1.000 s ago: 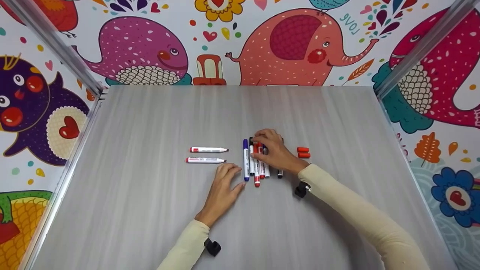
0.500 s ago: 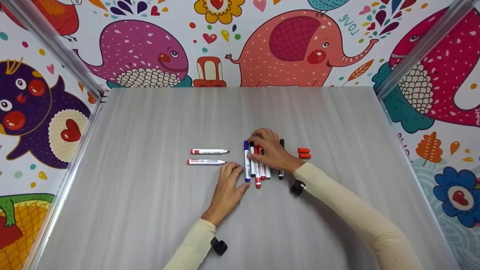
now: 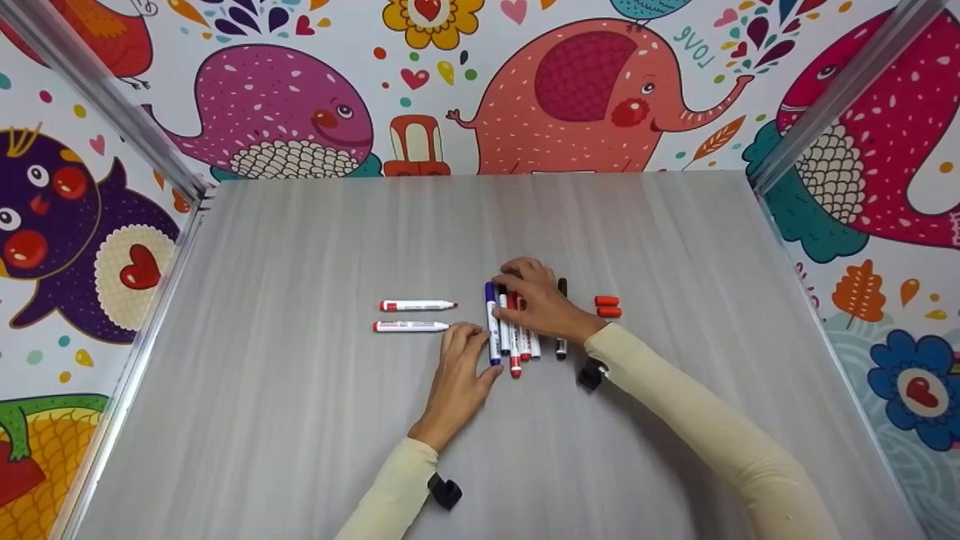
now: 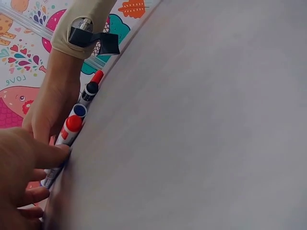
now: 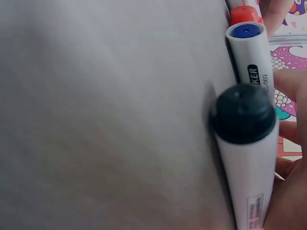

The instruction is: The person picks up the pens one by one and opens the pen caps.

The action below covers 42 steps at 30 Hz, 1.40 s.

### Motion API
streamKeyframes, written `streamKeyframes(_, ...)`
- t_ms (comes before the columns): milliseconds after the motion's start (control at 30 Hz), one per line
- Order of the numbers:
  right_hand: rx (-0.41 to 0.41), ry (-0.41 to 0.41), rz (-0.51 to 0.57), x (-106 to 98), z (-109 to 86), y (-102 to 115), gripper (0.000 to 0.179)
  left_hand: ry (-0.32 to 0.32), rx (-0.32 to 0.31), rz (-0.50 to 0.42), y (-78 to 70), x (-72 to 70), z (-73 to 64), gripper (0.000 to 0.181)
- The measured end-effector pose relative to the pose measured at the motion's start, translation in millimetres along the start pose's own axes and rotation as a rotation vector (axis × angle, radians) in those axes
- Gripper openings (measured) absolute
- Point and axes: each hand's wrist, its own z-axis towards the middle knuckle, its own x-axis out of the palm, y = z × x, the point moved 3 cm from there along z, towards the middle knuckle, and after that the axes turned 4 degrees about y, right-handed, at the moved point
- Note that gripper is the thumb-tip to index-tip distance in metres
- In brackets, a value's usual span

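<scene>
A blue-capped marker point(image 3: 492, 322) lies lengthwise at the left edge of a row of whiteboard markers, slightly tilted. My left hand point(image 3: 457, 386) is at its near end, thumb at the blue tip and fingers along its left side. Over the row's upper part rests my right hand point(image 3: 544, 304), with bent fingers near the far end of the blue marker and thumb beside its barrel. Under the right hand lie a black marker point(image 3: 504, 337), a red marker point(image 3: 515, 360) and others, partly hidden. The right wrist view shows a dark-capped marker point(image 5: 244, 120) up close.
Two uncapped red markers point(image 3: 416, 305) lie crosswise to the left; the lower one's tip is behind my left fingers. A separate black marker point(image 3: 562, 341) lies right of the row. Two loose red caps point(image 3: 607, 301) sit farther right. Patterned walls edge the grey tabletop point(image 3: 337, 247).
My left hand has shifted right and slightly nearer to the blue marker's end. The right hand has slid a little left, uncovering the separate black marker's upper end. The blue marker is now slightly more tilted.
</scene>
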Motion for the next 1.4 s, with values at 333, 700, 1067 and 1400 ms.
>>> streamKeyframes(333, 0.016, 0.057, -0.038, 2, 2.4, -1, 0.062, -0.006, 0.003, -0.006, 0.8, 0.9, -0.3, 0.051)
streamKeyframes(700, 0.013, 0.083, -0.047, 2, 0.2, 3, 0.065, 0.019, -0.034, -0.053, 2.8, 2.9, -2.3, 0.052)
streamKeyframes(1067, 0.049, 0.072, 0.017, -3, 3.4, 4, 0.065, -0.002, -0.016, -0.034, 0.6, -2.3, 0.7, 0.05)
streamKeyframes(1400, 0.069, 0.047, 0.103, -12, -0.5, 14, 0.061, 0.044, -0.058, -0.086, -5.5, -12.1, 0.5, 0.058)
